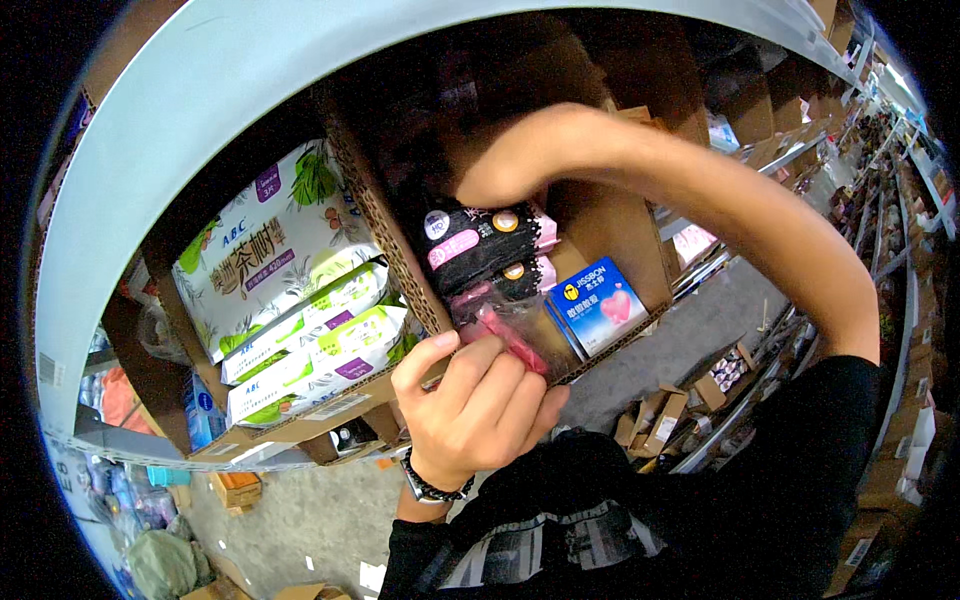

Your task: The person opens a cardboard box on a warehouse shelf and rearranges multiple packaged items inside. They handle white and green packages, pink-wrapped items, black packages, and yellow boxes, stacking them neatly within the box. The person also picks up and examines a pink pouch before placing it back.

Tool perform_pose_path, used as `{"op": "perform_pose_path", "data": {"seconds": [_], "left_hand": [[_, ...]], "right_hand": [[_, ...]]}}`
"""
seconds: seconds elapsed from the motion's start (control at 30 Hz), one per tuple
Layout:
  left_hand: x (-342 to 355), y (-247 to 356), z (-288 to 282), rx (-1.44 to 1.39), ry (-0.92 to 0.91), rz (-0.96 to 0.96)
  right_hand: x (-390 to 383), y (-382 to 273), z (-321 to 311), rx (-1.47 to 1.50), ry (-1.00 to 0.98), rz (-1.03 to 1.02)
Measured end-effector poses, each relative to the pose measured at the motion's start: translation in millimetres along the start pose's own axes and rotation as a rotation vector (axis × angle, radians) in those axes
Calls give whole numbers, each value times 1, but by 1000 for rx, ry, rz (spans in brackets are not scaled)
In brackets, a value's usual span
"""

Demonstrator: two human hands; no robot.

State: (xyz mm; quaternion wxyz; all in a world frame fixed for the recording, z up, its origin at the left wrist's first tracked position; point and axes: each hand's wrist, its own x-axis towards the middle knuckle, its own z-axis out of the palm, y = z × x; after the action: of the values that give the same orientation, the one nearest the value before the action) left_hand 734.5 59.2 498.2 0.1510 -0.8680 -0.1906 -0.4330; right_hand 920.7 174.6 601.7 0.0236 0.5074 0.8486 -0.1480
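Fingers of my left hand (470, 410) are curled over a clear plastic bag with a pink item (510, 335) at the near edge of a cardboard compartment (625, 250). Above it, my right hand (500, 170) reaches into the shadowed back, just over black packets with pink ends (480, 240); its fingers are hidden. A blue-and-white box with a pink heart (598, 307) lies in the compartment's near right. To the left, a second carton (360, 185) holds several white packs with green leaf patterns (262, 245).
A curved white shelf frame (130, 140) surrounds the cartons. Shelving with more boxes runs along the right (890, 200). Open cartons (655, 420) sit lower down at the right. An orange box (235, 490) and a green sack (160, 560) are on the grey floor (310, 520) at lower left.
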Motion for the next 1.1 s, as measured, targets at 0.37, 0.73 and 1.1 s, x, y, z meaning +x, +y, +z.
{"op": "perform_pose_path", "data": {"seconds": [0.37, 0.73, 1.1], "left_hand": [[-4, -1, 0, -17, 2, -26], [1, 1, 4, -37, -9, -5], [-3, 3, 3, 1, -1, -29]], "right_hand": [[2, -10, -14, -210, 124, 153], [117, 44, -28, -444, 484, 197], [100, 52, -47, -450, 592, 168]]}}
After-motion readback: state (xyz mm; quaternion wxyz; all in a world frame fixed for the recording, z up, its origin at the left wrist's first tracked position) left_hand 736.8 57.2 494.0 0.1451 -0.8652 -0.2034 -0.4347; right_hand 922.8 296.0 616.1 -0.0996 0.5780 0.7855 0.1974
